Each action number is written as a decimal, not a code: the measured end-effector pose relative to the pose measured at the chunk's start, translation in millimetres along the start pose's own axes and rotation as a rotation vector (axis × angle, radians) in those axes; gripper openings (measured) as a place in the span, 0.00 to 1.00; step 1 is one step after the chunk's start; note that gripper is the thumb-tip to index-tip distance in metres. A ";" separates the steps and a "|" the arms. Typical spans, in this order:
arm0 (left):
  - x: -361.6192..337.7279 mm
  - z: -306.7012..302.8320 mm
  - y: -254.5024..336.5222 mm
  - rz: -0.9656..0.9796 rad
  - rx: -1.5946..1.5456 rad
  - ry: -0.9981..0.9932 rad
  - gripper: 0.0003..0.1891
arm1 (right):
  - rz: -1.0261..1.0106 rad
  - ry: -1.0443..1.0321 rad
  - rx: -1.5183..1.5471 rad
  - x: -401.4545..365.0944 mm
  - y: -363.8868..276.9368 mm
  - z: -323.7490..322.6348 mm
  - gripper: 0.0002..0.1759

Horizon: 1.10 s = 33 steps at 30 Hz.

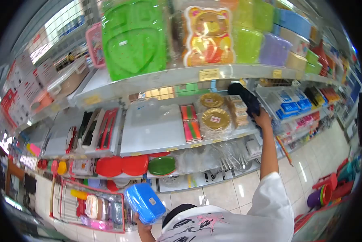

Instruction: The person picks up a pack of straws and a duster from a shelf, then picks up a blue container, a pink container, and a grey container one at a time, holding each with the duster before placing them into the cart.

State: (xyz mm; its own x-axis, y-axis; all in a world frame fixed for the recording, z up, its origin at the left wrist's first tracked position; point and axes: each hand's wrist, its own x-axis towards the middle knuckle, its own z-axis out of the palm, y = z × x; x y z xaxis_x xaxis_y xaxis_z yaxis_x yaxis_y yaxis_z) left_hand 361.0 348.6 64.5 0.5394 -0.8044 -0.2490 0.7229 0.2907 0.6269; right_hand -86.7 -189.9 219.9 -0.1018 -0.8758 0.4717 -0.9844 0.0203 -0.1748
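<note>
Low in the view, my left hand (142, 226) is closed on the lower edge of a blue plastic container (145, 203) with a small white label. My right arm is stretched out to the middle shelf, where my right hand (263, 119) grips a dark navy cloth (247, 101) at the shelf's right end. Part of the fingers is hidden by the cloth. Just left of it are stacked packs of small pale boxes (238, 109) and gold round plates (215, 118) in plastic wrap.
A red-rimmed shopping cart (122, 209) with several containers stands at lower left. Above, the upper shelf (165, 79) bears a green tray (134, 40) and a bear-shaped tray (209, 38). Red plates (122, 166) lie on a lower shelf. Colourful buckets (320, 197) stand on the right floor.
</note>
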 end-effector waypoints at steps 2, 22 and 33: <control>-2.2 25.1 6.3 0.010 0.138 -0.022 0.47 | -0.017 -0.009 0.107 -13.6 -16.6 -38.3 0.38; 36.7 103.5 47.6 0.015 0.582 -0.205 0.58 | -0.059 -0.034 -0.153 -0.3 12.2 5.1 0.22; 88.6 137.3 109.2 0.496 0.923 -0.090 0.60 | -0.898 -0.838 1.062 -298.3 -319.9 -162.1 0.56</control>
State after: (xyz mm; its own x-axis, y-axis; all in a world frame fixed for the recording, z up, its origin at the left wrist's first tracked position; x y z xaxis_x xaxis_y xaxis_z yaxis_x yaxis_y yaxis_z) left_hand 428.4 238.0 212.2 0.6231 -0.7501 0.2216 -0.2003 0.1209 0.9723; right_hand 235.4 143.1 275.1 0.8724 -0.4312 0.2302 -0.1069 -0.6279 -0.7709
